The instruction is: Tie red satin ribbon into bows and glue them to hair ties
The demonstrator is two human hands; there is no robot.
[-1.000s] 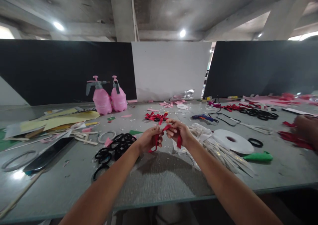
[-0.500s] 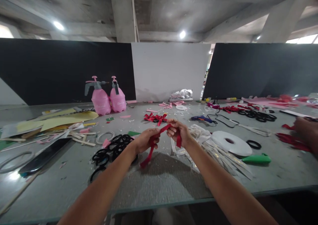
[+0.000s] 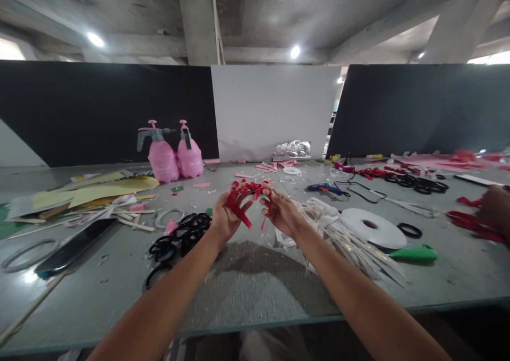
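Observation:
A red ribbon [image 3: 239,213] is held between my two hands above the table. Its wide band lies across the fingers of my left hand [image 3: 225,217], which are curled around it. My right hand [image 3: 282,212] pinches another part of the same ribbon, and a thin end hangs below its fingertips. Just behind the fingertips lie red ribbon bows [image 3: 255,189], partly covered by the hands, so where ribbon and bows meet is hard to tell. Black hair ties [image 3: 191,231] are heaped beside my left wrist.
White strips [image 3: 354,249], a white roll [image 3: 372,229] and a green-handled tool [image 3: 414,253] lie right. Farther back is a blue glue gun [image 3: 326,189]. A phone [image 3: 75,246] and pink spray bottles [image 3: 163,161] stand left. A co-worker's hand [image 3: 496,207] is at far right.
My hands have moved slightly apart and farther forward. The ribbon, earlier stretched between my fingertips with a long tail hanging down, is now gathered more closely at my left fingers.

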